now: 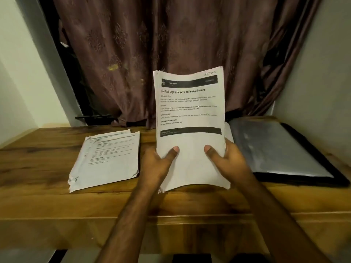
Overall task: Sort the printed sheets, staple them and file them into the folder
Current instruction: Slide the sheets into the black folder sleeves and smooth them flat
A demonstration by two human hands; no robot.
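Note:
I hold a stack of printed sheets (pixel 190 114) upright above the middle of the wooden table (pixel 47 168). Its top page has black bands and a bold heading. My left hand (pixel 157 164) grips the stack's lower left edge, thumb on the front. My right hand (pixel 226 160) grips the lower right edge the same way. A second pile of printed sheets (pixel 108 158) lies flat on the table to the left, its edges uneven. A black folder (pixel 281 149) with a clear sleeve lies open-faced on the right. No stapler is in sight.
A brown patterned curtain (pixel 171 44) hangs right behind the table. White walls close in on the left and right. The table's front edge runs across below my forearms.

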